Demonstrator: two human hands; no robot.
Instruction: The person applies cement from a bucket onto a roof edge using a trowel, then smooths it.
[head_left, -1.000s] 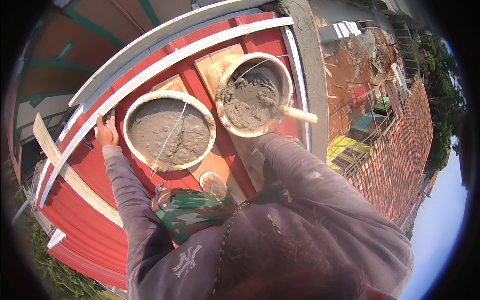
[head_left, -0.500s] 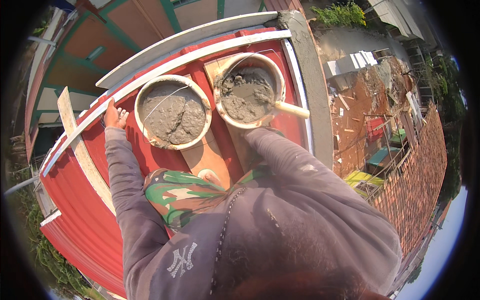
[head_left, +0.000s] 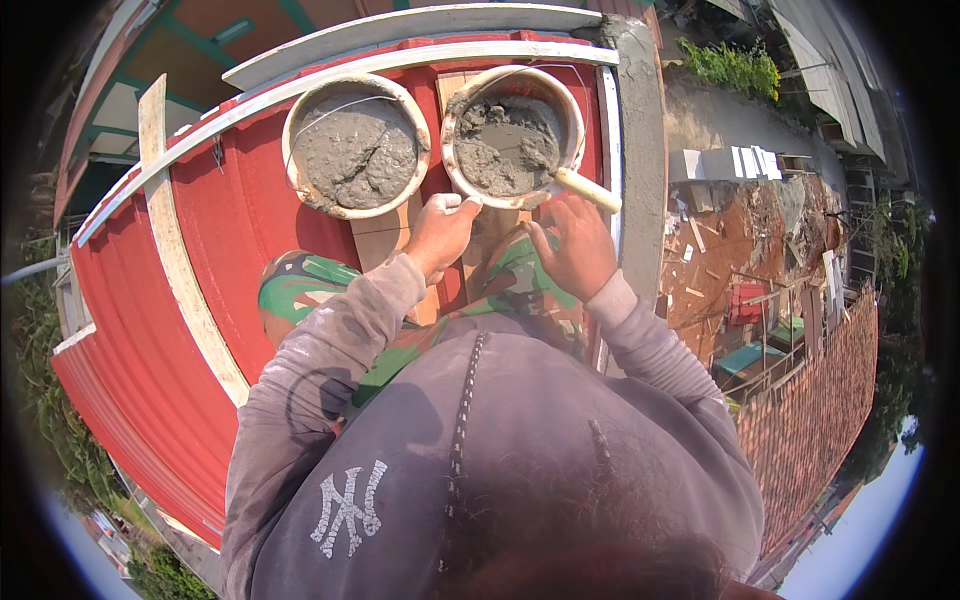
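Observation:
Two white buckets (head_left: 294, 135) (head_left: 575, 124) of grey wet mortar (head_left: 355, 150) stand side by side on wooden boards (head_left: 380, 240). A tool with a pale handle (head_left: 590, 187) lies over the right bucket’s near rim. My left hand (head_left: 445, 232), fingers curled, is just below that bucket’s near-left rim; whatever it might hold is hidden. My right hand (head_left: 576, 245) is under the pale handle with thumb and fingers apart, loosely bent. Camouflage-clad legs (head_left: 300, 290) show below the boards.
I am high on a red corrugated roof (head_left: 140, 330), crossed by a pale plank (head_left: 190, 300) and edged by white strips (head_left: 255, 95). A grey cement-coated ledge (head_left: 635, 130) runs along the right. Beyond lie a drop to a rubble yard (head_left: 720, 250) and a tiled roof (head_left: 820, 400).
My left hand has left the white strip at the left and swung right to the right bucket’s rim. My right hand has come into view beneath the handle. Both buckets appear higher in the picture.

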